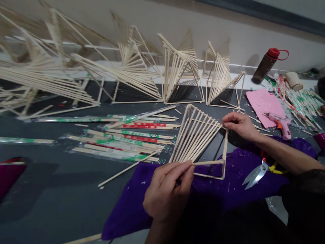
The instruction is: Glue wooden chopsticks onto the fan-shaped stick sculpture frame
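Stick frame (195, 140) near view centre; slats' (200, 147) long axis runs seven to one o'clock, spread widening toward one. Left hand (167, 189) pinches frame at seven o'clock; right hand (241, 126) pinches corner at two.

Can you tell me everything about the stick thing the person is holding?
The stick frame is made of thin, pale, straight sticks that look wooden. A row of them slants across it like a fan, and its right end is open, with sticks meeting at corners. The left hand pinches its near edge, hiding a bit; the right hand pinches its upper right corner. I can't tell whether it touches the purple cloth.
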Demonstrator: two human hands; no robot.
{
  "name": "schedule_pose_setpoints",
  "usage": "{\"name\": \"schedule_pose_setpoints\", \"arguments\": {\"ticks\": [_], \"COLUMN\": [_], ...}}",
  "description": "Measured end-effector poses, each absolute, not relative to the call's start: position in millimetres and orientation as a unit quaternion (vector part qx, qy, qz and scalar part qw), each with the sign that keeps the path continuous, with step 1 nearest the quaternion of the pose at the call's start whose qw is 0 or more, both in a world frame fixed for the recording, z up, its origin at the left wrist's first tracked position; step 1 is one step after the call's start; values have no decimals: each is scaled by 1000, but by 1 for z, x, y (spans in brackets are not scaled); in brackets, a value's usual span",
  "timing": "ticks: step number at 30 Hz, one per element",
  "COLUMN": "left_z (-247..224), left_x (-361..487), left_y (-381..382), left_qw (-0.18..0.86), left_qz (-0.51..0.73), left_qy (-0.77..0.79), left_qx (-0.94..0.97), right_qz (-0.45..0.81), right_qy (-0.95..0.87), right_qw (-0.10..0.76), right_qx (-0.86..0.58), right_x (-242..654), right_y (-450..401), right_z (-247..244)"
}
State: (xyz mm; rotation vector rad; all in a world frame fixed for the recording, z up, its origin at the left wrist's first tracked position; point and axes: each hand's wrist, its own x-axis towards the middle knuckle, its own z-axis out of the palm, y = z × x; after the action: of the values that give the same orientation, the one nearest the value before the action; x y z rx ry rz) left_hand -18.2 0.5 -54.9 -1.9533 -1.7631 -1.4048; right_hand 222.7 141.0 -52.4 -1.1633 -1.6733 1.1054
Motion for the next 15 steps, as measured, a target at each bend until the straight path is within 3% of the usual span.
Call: {"name": "schedule_pose_setpoints", "arguments": {"ticks": [15], "left_z": [-54], "left_x": [-19], "left_y": [0], "left_qw": [83], "left_qz": [-469], "left_qy": [-584], "left_qx": [-658], "right_qz": [202], "right_qy": [-817], "right_qw": [351], "right_qx": [-411], "right_x": [221], "right_y": [138], "right_z": [-47]}}
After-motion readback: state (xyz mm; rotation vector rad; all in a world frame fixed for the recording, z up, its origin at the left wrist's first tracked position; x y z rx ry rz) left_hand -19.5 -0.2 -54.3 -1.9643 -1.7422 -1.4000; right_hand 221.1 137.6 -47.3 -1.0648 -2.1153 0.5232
